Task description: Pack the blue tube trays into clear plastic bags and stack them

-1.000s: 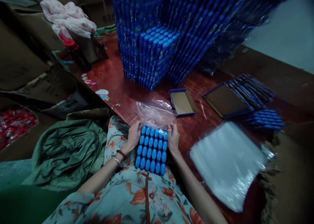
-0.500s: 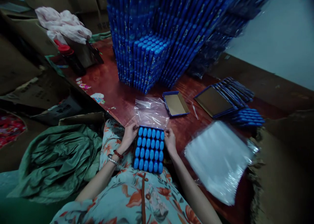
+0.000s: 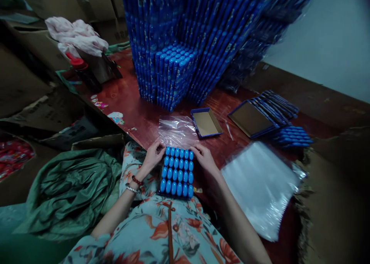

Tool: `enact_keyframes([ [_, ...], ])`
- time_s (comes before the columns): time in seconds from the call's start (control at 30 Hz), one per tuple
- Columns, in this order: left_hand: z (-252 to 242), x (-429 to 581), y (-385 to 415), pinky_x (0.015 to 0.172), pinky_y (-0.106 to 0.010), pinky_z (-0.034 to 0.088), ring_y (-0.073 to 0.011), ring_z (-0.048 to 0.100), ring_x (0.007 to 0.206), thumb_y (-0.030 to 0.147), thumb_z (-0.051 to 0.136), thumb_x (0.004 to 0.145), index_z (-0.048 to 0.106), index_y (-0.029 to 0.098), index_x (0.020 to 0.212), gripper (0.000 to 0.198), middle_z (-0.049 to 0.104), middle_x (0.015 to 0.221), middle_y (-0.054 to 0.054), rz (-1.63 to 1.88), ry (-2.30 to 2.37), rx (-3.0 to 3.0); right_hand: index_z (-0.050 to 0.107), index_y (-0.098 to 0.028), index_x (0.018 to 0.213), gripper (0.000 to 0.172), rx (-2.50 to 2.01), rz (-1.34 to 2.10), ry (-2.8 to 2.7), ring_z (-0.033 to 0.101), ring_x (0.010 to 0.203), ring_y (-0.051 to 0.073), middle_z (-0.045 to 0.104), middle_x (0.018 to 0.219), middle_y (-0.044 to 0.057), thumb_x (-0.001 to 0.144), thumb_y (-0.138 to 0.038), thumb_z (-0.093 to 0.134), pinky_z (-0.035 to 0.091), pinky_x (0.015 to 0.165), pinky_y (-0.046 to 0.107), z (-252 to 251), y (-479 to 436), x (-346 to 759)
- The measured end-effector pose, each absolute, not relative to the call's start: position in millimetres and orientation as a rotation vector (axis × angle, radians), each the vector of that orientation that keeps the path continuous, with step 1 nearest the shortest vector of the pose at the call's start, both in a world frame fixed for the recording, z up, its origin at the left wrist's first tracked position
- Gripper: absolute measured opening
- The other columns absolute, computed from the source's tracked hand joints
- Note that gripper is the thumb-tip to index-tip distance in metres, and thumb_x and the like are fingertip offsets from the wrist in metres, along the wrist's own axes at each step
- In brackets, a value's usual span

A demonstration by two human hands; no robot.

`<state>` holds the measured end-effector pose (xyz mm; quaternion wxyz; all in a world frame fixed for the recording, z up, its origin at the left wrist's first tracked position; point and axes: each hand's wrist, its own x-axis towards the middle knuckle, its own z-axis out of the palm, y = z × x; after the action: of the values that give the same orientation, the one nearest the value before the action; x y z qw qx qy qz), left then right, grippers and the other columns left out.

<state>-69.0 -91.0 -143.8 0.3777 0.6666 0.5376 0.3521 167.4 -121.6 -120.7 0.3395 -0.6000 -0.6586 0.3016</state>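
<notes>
A tray of several blue capped pieces [image 3: 177, 172] rests at the table's near edge against my lap. My left hand [image 3: 153, 156] grips its upper left corner and my right hand [image 3: 204, 158] grips its upper right corner, fingers curled. A clear plastic bag [image 3: 176, 130] lies flat just beyond the tray, its mouth at the tray's far end. My left wrist wears bead and metal bracelets.
A tall stack of blue packs [image 3: 185, 48] fills the far table. An empty blue box [image 3: 206, 122] and flat box lids [image 3: 260, 115] lie to the right, with a pile of clear bags [image 3: 260, 187]. Green cloth [image 3: 69, 187] and cartons sit at left.
The tray has shifted slightly toward me and my right hand has slid onto its top corner. The view has tilted a little.
</notes>
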Motion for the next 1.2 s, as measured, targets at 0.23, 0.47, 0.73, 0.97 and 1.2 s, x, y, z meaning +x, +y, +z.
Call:
enact_keyframes([
  [0.23, -121, -91, -142, 0.069, -0.027, 0.046, -0.0154, 0.055, 0.072, 0.019, 0.040, 0.089, 0.058, 0.018, 0.084, 0.019, 0.061, 0.078, -0.004, 0.829, 1.126, 2.100, 0.062, -0.019, 0.086, 0.020, -1.524, 0.289, -1.703, 0.059, 0.071, 0.016, 0.063, 0.077, 0.003, 0.090, -0.019, 0.042, 0.048, 0.067, 0.028, -137, -187, 164],
  [0.47, -141, -127, -209, 0.067, -0.029, 0.043, -0.0177, 0.052, 0.073, 0.012, 0.032, 0.091, 0.059, 0.018, 0.090, 0.029, 0.061, 0.076, -0.005, 0.555, 0.900, 2.544, 0.059, -0.022, 0.112, 0.027, -1.316, 0.350, -2.012, 0.064, 0.081, 0.020, 0.065, 0.087, 0.008, 0.088, -0.019, 0.047, 0.054, 0.069, 0.033, -148, -284, 168],
  [0.73, -150, -132, -222, 0.069, -0.034, 0.044, -0.0230, 0.057, 0.079, 0.024, 0.050, 0.085, 0.058, 0.017, 0.090, 0.012, 0.064, 0.085, -0.009, 0.090, 1.257, 2.496, 0.054, -0.014, 0.114, 0.032, -1.549, 0.073, -2.189, 0.063, 0.088, 0.023, 0.065, 0.100, 0.015, 0.091, -0.034, 0.046, 0.049, 0.069, 0.032, -150, -279, 165],
  [0.97, -131, -106, -195, 0.079, -0.036, 0.044, -0.0238, 0.060, 0.089, 0.008, 0.041, 0.088, 0.060, 0.014, 0.095, 0.022, 0.066, 0.096, -0.011, -0.217, 1.128, 2.608, 0.056, -0.019, 0.066, 0.035, -1.369, -0.080, -2.432, 0.049, 0.058, 0.015, 0.056, 0.060, 0.002, 0.095, -0.022, 0.037, 0.035, 0.059, 0.028, -138, -229, 157],
  [1.2, -58, -108, -123, 0.071, -0.032, 0.039, -0.0195, 0.056, 0.074, 0.019, 0.042, 0.090, 0.060, 0.018, 0.080, 0.021, 0.062, 0.075, -0.006, 0.078, 1.029, 2.757, 0.057, -0.019, 0.064, 0.032, -1.313, -0.060, -2.253, 0.045, 0.052, 0.012, 0.053, 0.057, 0.000, 0.092, -0.021, 0.041, 0.034, 0.053, 0.024, -74, -167, 179],
])
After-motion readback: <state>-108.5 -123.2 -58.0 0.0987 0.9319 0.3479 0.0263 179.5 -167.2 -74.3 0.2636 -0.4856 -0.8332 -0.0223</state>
